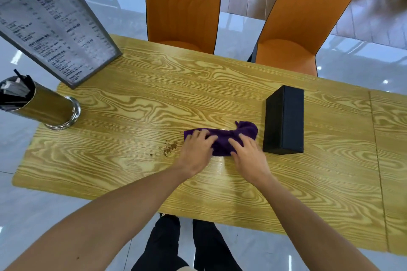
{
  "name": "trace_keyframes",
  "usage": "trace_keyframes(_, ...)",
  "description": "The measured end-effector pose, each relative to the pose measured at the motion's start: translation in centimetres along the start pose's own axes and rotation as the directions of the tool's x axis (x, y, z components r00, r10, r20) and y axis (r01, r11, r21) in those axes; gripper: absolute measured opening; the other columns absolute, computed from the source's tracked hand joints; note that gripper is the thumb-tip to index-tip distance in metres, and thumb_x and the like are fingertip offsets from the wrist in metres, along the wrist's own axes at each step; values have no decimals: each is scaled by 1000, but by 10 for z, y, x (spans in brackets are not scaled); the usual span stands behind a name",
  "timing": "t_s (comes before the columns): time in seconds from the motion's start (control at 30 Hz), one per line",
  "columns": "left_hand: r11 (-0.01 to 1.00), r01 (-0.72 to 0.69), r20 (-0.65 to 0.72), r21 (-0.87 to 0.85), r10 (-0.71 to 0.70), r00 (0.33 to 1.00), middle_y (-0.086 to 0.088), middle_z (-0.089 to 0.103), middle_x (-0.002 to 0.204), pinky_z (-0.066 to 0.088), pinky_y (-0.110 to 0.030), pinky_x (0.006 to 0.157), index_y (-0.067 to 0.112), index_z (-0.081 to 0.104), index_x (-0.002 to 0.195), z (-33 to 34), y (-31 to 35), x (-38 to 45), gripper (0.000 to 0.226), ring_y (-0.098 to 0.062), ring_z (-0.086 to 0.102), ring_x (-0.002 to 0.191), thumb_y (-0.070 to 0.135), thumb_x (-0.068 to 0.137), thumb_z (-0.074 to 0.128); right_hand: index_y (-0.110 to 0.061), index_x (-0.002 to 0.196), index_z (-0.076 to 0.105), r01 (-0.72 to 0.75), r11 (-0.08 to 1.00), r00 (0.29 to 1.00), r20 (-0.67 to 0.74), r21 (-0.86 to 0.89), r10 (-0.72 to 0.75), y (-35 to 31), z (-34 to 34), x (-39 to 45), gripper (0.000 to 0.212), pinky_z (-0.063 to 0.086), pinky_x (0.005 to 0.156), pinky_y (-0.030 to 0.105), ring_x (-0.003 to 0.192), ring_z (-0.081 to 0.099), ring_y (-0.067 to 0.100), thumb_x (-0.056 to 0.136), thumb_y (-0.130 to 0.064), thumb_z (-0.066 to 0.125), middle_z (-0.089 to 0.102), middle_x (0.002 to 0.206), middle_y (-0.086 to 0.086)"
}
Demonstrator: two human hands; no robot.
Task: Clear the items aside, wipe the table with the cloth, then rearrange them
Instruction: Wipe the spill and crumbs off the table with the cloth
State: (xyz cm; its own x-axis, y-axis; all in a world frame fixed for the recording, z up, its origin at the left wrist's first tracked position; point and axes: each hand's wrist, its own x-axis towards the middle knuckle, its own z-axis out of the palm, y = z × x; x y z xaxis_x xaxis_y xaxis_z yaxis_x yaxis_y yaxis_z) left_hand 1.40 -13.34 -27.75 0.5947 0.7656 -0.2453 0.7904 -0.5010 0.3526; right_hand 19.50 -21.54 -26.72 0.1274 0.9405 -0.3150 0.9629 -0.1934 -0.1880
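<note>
A purple cloth [222, 138] lies bunched on the wooden table [132, 116] near its middle. My left hand [197, 149] presses on the cloth's left part with fingers spread. My right hand [248, 154] rests on its right part, fingers gripping the fabric. Brown crumbs [169, 148] are scattered just left of the cloth. A black box [284, 119] stands upright right of the cloth, close to my right hand. A framed menu stand [55, 22] rises at the far left corner. A metal straw holder [41, 105] with dark straws stands at the left edge.
Two orange chairs [182, 4] [308, 17] are tucked in at the table's far side. A seam [376, 149] divides the tabletop at the right. My legs in dark trousers [182, 246] show below the near edge, on a glossy tiled floor.
</note>
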Motion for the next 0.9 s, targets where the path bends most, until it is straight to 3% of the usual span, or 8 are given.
trace_keyframes(0.1,1000,7,131,15,-9,991,-11,45,148,41,-43,105,24,40,151,22,5,-7,54,-30,42,134,31,100,56,-32,155,28,-135,985,981,153,105,118,7,20,-3,51,22,121,46,153,13,30,106,-35,44,21,166,11)
trace_keyframes(0.17,999,30,98,27,-32,995,-9,52,140,43,-42,102,23,47,147,27,6,-10,47,-29,46,129,34,101,52,-31,153,35,-143,978,986,113,150,127,9,25,-6,48,26,120,44,151,21,30,106,-37,42,29,162,11)
trace_keyframes(0.27,999,40,17,19,-41,999,-4,63,115,46,-39,92,20,69,118,28,10,-21,35,-26,56,108,40,103,45,-26,137,57,-114,986,993,-1,124,115,6,28,-15,39,43,107,42,127,49,27,103,-40,45,56,141,7)
trace_keyframes(0.33,998,58,-5,26,-58,998,-5,62,120,45,-38,97,17,70,113,32,12,-25,34,-26,57,111,38,104,44,-21,134,59,-108,989,993,-41,101,112,5,33,-23,38,45,104,43,122,51,26,101,-39,50,59,135,5)
trace_keyframes(0.47,985,170,29,-7,-169,985,-17,47,149,29,-42,120,8,52,140,37,23,-22,44,-30,40,142,35,106,44,-11,147,42,-221,964,974,-14,146,225,1,43,-24,59,41,112,47,143,34,32,98,-38,60,42,151,14)
trace_keyframes(0.6,976,217,70,-7,-216,974,-19,21,165,12,-46,126,4,24,156,37,26,-6,59,-31,13,155,34,107,40,-4,154,30,-247,960,969,12,131,248,-2,45,0,67,24,122,46,153,12,36,101,-38,53,25,161,21)
trace_keyframes(0.73,976,210,81,-56,-205,975,-17,13,167,10,-47,126,8,21,158,27,19,25,60,-31,7,155,35,107,38,-8,159,18,-215,954,977,54,208,208,7,35,38,68,21,123,46,154,-1,34,104,-34,48,5,168,17)
trace_keyframes(0.9,981,186,85,-56,-181,980,-13,19,166,13,-47,125,11,31,155,9,0,82,54,-30,13,155,36,107,38,-10,159,13,-143,978,987,98,153,129,17,18,88,68,16,124,47,154,-6,35,105,-36,45,-4,168,15)
